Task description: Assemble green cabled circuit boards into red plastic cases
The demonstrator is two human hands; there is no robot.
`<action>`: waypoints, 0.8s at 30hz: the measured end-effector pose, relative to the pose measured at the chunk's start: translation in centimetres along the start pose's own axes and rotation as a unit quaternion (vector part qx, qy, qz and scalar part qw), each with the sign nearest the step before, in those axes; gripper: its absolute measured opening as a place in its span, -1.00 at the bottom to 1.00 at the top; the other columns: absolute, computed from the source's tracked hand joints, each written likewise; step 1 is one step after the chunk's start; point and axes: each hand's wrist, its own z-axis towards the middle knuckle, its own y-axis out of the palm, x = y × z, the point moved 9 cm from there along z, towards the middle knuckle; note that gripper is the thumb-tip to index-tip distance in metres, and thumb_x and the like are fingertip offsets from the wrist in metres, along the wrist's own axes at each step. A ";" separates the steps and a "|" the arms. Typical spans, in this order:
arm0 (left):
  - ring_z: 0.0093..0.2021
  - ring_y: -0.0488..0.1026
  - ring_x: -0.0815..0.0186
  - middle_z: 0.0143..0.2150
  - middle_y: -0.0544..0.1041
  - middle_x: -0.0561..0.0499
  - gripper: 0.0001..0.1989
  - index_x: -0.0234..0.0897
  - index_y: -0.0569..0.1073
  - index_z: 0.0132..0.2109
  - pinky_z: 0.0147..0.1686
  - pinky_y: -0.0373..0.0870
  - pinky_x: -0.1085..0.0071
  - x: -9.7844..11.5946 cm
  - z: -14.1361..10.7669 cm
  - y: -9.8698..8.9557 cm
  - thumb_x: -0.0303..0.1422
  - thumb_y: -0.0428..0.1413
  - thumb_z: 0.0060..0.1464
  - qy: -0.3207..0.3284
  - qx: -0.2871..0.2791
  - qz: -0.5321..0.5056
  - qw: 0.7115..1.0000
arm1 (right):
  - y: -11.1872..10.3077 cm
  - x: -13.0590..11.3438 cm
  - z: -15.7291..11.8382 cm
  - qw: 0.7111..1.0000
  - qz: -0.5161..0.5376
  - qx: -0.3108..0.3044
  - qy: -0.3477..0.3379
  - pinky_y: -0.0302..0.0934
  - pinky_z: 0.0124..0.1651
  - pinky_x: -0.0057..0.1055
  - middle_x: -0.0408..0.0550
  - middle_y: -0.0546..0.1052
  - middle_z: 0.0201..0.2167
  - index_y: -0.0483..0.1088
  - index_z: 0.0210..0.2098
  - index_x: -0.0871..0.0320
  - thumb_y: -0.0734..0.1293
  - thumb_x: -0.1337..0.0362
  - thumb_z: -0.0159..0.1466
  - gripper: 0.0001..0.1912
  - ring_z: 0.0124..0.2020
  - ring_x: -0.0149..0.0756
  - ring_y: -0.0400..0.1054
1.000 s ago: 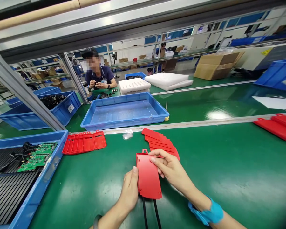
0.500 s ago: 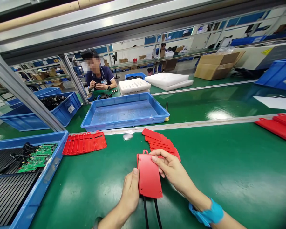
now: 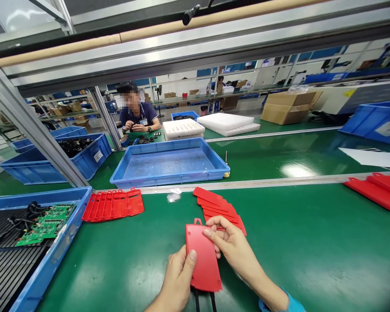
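Observation:
A red plastic casing (image 3: 204, 260) with a small loop at its top is held between my two hands, above the green bench. Two black cables (image 3: 213, 301) run out of its lower end. My left hand (image 3: 178, 275) grips the left side, thumb lying on the front face. At the upper right corner, my right hand (image 3: 229, 242) pinches the casing between thumb and fingers. Just behind it lies a fanned stack of flat red panels (image 3: 219, 206). Farther left, a row of open red casing shells (image 3: 113, 204) rests on the bench.
A blue tray (image 3: 87, 195) at left holds green circuit boards (image 3: 48, 223) with black cables. Beyond the bench strip stands a shallow blue bin (image 3: 169, 162). More red parts (image 3: 377, 190) lie at far right. A co-worker (image 3: 138, 112) sits across, handling small parts.
My left thumb has moved from the casing's left edge onto its front face. The gap at the casing's upper left edge looks closed now. The view has tilted up slightly.

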 end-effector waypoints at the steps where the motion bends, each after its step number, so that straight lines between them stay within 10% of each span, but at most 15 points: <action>1: -0.26 0.44 0.20 -0.20 0.56 -0.12 -0.49 -0.33 0.50 -0.01 -0.20 0.33 0.38 -0.2 0.0 -0.1 -0.06 -0.15 0.24 -0.001 0.004 0.011 1.000 | 0.0 -0.1 0.0 1.000 0.004 -0.001 0.000 0.10 -0.63 -0.57 -0.31 0.23 -0.50 0.25 -0.31 0.12 0.43 0.02 0.08 -0.61 -0.65 -0.59 0.14; 9: 0.05 0.32 0.05 -0.01 0.52 -0.16 -0.42 -0.30 0.49 0.04 0.09 0.15 0.28 -4.7 -1.4 -3.5 0.06 0.02 0.08 -0.085 0.194 0.049 0.976 | 1.0 0.2 -0.8 0.994 -0.038 -0.095 0.041 0.14 -0.41 -0.48 -0.20 0.40 -0.48 0.36 -0.10 0.13 0.33 -0.05 0.17 -0.55 -0.52 -0.47 0.22; 20: -0.37 0.39 0.20 -0.35 0.53 -0.08 -0.52 -0.25 0.51 -0.09 -0.29 0.25 0.36 0.4 -0.1 -1.0 -0.10 -0.22 0.27 0.039 -0.012 0.253 0.967 | 1.5 0.0 -0.9 0.996 0.027 -0.073 0.037 0.01 -0.49 -0.51 -0.19 0.38 -0.63 0.37 -0.58 0.25 0.37 -0.05 0.12 -0.55 -0.59 -0.50 0.13; 24: 0.01 0.35 0.06 0.00 0.42 -0.25 -0.58 -0.30 0.33 0.14 -0.03 0.25 0.23 5.1 -0.9 -2.5 -0.23 -0.03 0.19 0.200 0.022 0.336 0.920 | 1.5 1.9 -0.9 0.976 0.165 -0.054 0.130 0.17 -0.40 -0.49 -0.10 0.51 -0.52 0.48 -0.44 0.25 0.42 0.05 0.09 -0.67 -0.52 -0.43 0.31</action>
